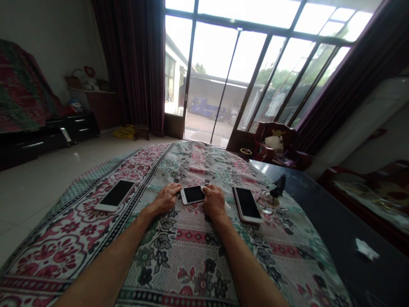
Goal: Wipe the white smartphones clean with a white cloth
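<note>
Look for the middle phone (192,195) face up and crosswise on the cloth-covered table (193,222), between the left phone (116,195) and the right phone (248,205). Left hand (168,199) at the near phone-end on the left, fingers close together, tips at the edge; no telling from this view whether pinching or merely resting there. Right hand (214,202) over the right end, fingers bent and gathered down onto the dark screen; again no telling what, if anything, is pinched beneath. Note also a white scrap (227,207) beside the right wrist, partly hidden. Judging by this hold, best to brace the left end lightly and press evenly with the right fingertips, without skidding the phone sideways. Beware of wide sweeps to the right, towards the right phone and the clear glass vessel (267,204) just beyond.
</note>
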`<control>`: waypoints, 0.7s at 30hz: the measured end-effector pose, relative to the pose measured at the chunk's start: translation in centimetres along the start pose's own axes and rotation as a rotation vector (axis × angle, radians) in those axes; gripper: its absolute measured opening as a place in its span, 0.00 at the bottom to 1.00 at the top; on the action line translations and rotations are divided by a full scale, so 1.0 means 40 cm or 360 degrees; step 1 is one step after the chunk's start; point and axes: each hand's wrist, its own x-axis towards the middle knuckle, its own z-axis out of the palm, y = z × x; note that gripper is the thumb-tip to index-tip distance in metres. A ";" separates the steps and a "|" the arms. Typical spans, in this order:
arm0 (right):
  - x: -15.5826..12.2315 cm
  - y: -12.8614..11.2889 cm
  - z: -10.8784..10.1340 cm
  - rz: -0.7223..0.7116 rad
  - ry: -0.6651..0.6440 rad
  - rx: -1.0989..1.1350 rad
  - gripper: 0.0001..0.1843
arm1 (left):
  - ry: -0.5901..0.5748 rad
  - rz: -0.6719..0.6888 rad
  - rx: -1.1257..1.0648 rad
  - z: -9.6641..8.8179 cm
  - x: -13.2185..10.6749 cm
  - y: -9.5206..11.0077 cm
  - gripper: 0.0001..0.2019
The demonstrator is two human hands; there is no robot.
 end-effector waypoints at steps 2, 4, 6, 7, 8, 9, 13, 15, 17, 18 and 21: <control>0.007 -0.018 0.007 -0.0064 -0.0034 -0.0017 0.17 | 0.0025 0.0015 -0.0025 0.007 0.001 -0.006 0.24; 0.012 -0.035 0.017 -0.0153 -0.0044 -0.0012 0.17 | 0.0056 0.0031 -0.0047 0.015 0.001 -0.015 0.24; 0.015 -0.051 0.028 -0.0243 -0.0037 0.0015 0.16 | 0.0089 0.0054 -0.0064 0.022 0.001 -0.024 0.24; 0.015 -0.058 0.033 -0.0289 -0.0033 0.0035 0.16 | 0.0100 0.0072 -0.0071 0.025 0.001 -0.028 0.23; 0.013 -0.065 0.037 -0.0331 -0.0031 0.0056 0.16 | 0.0105 0.0090 -0.0079 0.026 0.001 -0.031 0.23; 0.011 -0.072 0.039 -0.0370 -0.0027 0.0078 0.16 | 0.0106 0.0103 -0.0086 0.028 0.001 -0.033 0.23; -0.004 -0.089 0.043 -0.0517 -0.0025 0.0178 0.14 | 0.0086 0.0075 -0.0087 0.028 0.001 -0.036 0.23; -0.013 -0.092 0.043 -0.0574 -0.0025 0.0242 0.14 | 0.0079 0.0065 -0.0077 0.027 0.001 -0.034 0.23; -0.021 -0.092 0.044 -0.0602 -0.0009 0.0301 0.13 | 0.0082 0.0070 -0.0083 0.026 0.001 -0.033 0.23; -0.026 -0.093 0.045 -0.0608 0.0007 0.0326 0.13 | 0.0085 0.0071 -0.0084 0.025 0.001 -0.032 0.23; -0.040 -0.100 0.044 -0.0635 0.0034 0.0378 0.11 | 0.0069 0.0076 -0.0061 0.021 0.003 -0.030 0.24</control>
